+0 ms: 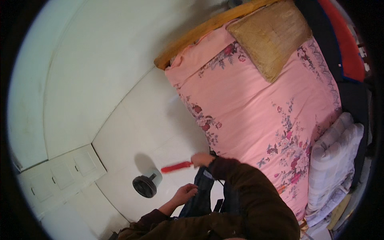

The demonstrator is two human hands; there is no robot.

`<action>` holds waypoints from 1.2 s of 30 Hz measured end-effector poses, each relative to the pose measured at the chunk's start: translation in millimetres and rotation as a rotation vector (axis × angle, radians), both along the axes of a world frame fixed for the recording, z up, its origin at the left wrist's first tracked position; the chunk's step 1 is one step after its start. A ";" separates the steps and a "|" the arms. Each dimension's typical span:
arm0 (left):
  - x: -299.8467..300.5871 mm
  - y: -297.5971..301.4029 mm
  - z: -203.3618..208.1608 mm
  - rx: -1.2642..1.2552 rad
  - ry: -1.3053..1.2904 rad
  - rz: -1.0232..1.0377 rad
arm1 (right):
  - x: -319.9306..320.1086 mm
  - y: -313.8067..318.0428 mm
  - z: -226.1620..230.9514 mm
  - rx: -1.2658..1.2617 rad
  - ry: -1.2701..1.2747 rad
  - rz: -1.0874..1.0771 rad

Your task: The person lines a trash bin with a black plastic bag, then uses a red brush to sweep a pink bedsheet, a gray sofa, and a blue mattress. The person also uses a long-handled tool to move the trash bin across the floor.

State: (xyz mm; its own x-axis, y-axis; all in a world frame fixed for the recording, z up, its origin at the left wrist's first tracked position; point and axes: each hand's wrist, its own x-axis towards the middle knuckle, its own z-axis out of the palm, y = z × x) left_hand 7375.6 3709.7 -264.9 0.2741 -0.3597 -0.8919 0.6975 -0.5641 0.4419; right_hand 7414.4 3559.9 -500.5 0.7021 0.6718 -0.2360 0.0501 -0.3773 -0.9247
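My right hand (203,159) is closed around the end of a long red brush (177,167), which points left over the pale floor, its edges slightly blurred. Lower and to the left, my left hand (185,193) is held in front of my legs, its fingers curled in and nothing visible in them. Just past the brush's tip stands a pale bin (157,175) with a black round top (144,187). Beside my right hand is the edge of a bed with a pink flowered sheet (240,112).
A tan pillow (276,40) lies at the bed's far end by the wooden headboard (208,30). Folded pale checked bedding (334,160) is on the right. White cabinets (64,172) stand along the left wall. Dark and red cloth (346,44) lines the far right.
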 end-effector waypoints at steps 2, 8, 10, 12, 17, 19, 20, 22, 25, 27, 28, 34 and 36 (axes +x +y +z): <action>12.7 -7.0 10.8 -0.080 -0.051 -0.064 | -22.4 2.6 25.7 0.152 0.057 -0.059; 45.9 -39.8 16.3 -0.039 0.071 -0.049 | -7.9 -265.8 88.2 -0.313 0.112 -1.269; 46.1 -53.8 9.9 -0.065 0.081 -0.070 | -36.4 -373.1 85.0 -0.355 0.232 -1.560; 42.2 -64.3 3.2 -0.094 0.086 -0.103 | -86.5 -453.5 70.5 -0.539 0.292 -1.779; 21.7 -74.9 -7.9 -0.034 0.054 -0.229 | -176.7 -431.1 15.3 -0.323 0.439 -2.059; 7.7 -82.7 -10.2 0.063 0.045 -0.291 | -180.1 -323.1 3.1 -1.034 0.347 -1.558; -0.1 -88.2 -9.9 0.078 0.060 -0.354 | -178.9 -259.2 1.6 -0.886 0.398 -1.369; -18.0 -102.2 -5.0 0.039 0.108 -0.407 | -184.3 -138.2 11.6 -0.565 0.464 -0.996; -38.1 -124.7 12.1 -0.008 0.071 -0.487 | -204.5 -42.3 42.6 -0.158 0.451 -0.686; -48.8 -136.6 27.0 -0.015 0.043 -0.540 | -225.3 -56.6 61.2 -0.155 0.480 -0.832; -53.2 -142.5 32.3 -0.015 0.036 -0.564 | -237.6 -83.5 67.2 -0.191 0.488 -0.972; -69.2 -162.0 37.7 -0.046 0.061 -0.708 | -374.1 -272.5 43.5 -0.490 0.119 -1.924; -67.9 -163.7 31.8 -0.011 0.045 -0.820 | -437.0 -262.1 28.3 -0.443 0.431 -2.220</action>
